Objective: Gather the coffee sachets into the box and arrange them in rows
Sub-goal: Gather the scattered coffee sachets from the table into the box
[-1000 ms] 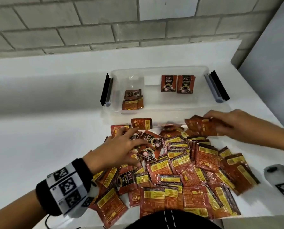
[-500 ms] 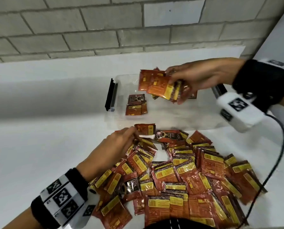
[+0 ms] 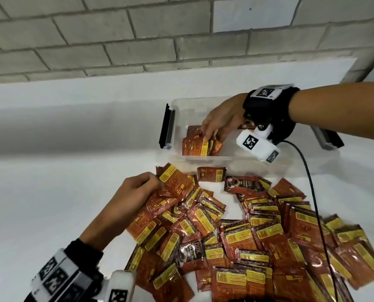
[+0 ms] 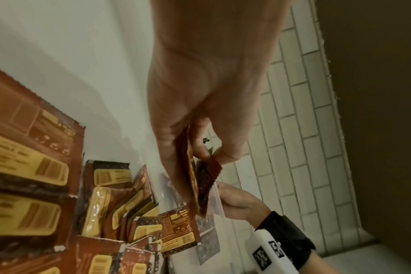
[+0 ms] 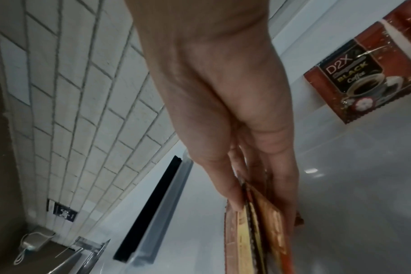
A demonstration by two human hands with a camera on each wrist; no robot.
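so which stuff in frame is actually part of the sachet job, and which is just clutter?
Part of the job:
- clear box
- sachet bundle that the right hand holds inside the box
- sachets pinched by the left hand
- loose sachet pile on the table

Just lying about:
- white charger by the brick wall
- black cable across the pile

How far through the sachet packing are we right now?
Early. A few sachets are in the clear box, with no full row visible. The right hand holds a stack at the box's left end; the left hand pinches sachets from the pile, most of which is left on the table.
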